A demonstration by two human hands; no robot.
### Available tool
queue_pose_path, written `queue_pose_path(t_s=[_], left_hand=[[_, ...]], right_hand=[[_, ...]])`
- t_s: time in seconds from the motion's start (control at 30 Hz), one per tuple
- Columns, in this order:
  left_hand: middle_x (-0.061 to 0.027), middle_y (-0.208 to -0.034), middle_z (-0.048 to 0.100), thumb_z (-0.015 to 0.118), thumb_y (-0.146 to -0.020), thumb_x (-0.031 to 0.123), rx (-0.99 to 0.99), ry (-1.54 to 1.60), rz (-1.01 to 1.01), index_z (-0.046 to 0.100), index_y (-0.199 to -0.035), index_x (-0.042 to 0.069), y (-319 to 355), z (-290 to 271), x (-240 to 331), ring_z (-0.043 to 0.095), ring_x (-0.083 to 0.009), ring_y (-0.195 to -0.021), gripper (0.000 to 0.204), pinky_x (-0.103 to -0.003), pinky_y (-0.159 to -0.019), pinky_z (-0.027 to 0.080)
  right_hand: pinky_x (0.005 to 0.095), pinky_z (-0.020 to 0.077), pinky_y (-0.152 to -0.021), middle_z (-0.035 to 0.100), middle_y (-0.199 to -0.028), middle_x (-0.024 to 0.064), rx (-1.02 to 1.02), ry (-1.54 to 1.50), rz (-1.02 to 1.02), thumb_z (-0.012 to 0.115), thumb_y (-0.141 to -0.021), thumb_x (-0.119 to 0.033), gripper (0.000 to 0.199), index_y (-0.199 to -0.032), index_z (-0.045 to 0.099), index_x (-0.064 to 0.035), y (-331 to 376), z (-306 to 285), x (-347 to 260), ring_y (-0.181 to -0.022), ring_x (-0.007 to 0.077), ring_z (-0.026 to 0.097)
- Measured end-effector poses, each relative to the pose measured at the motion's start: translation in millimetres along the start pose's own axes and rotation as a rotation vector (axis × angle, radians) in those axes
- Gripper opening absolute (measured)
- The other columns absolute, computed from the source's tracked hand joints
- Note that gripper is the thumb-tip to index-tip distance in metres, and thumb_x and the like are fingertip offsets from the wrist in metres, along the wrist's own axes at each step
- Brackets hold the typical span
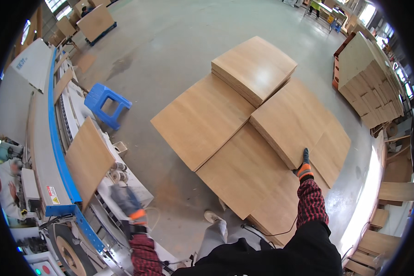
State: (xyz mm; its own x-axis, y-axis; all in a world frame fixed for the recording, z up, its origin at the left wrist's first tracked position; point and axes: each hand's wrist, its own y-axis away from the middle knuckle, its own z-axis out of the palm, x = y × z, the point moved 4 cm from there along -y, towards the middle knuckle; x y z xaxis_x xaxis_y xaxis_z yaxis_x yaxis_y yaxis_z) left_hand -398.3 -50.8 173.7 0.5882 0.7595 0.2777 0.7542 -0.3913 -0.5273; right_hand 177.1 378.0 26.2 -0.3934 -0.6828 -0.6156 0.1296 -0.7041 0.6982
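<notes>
My right hand (304, 163), in a dark glove with an orange cuff, is at the near edge of a stack of wooden panels (290, 119). One digit lies on the top face; the other fingers seem to be tucked at the edge, closed on a panel. My left hand (126, 200), gloved alike, is smeared by motion over the machine's side bed. Its fingers cannot be made out. Just beyond it, a loose wooden panel (89, 158) lies slanted against the blue rail (60, 138) of the machine.
More panel stacks (207, 117) adjoin the held one. A blue plastic stool (106, 105) stands beside the machine. At the far right is a tall board pile (368, 80), with loose boards (397, 191) along the right side. A black cable (280, 233) crosses the nearest panels.
</notes>
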Motion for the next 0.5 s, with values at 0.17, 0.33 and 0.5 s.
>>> queue_pose_path(t_s=[0.17, 0.33, 0.5], left_hand=[[-0.0188, -0.107, 0.051, 0.061, -0.076, 0.029, -0.438, 0.659, 0.189, 0.052, -0.104, 0.0, 124, 68, 215, 0.047, -0.0324, -0.103, 0.041, -0.04, -0.091, 0.035], [-0.0221, -0.126, 0.038, 0.058, -0.075, 0.045, -1.215, 1.124, -0.257, 0.035, -0.122, -0.006, 199, 148, 366, 0.034, -0.031, -0.119, 0.073, -0.034, -0.1, 0.025], [-0.023, -0.129, 0.034, 0.058, -0.074, 0.045, -1.017, 1.134, -0.346, 0.034, -0.123, -0.008, 191, 135, 386, 0.028, -0.0308, -0.123, 0.076, -0.034, -0.102, 0.02]], right_hand=[[0.0458, 0.0298, -0.085, 0.052, -0.116, -0.004, 0.054, -0.017, 0.026, 0.058, -0.062, -0.065, 0.066, -0.114, 0.05, -0.0256, 0, -5, 6, -0.108, 0.0209, 0.045], [0.0477, 0.025, -0.094, 0.05, -0.12, -0.0016, -0.084, -0.084, 0.007, 0.057, -0.063, -0.063, 0.072, -0.121, 0.045, -0.0222, 9, 3, 26, -0.114, 0.0239, 0.041], [0.0408, 0.0332, -0.092, 0.047, -0.123, 0.0041, -0.207, -0.224, 0.072, 0.055, -0.068, -0.061, 0.07, -0.121, 0.044, -0.0159, 58, 5, 87, -0.112, 0.0247, 0.044]])
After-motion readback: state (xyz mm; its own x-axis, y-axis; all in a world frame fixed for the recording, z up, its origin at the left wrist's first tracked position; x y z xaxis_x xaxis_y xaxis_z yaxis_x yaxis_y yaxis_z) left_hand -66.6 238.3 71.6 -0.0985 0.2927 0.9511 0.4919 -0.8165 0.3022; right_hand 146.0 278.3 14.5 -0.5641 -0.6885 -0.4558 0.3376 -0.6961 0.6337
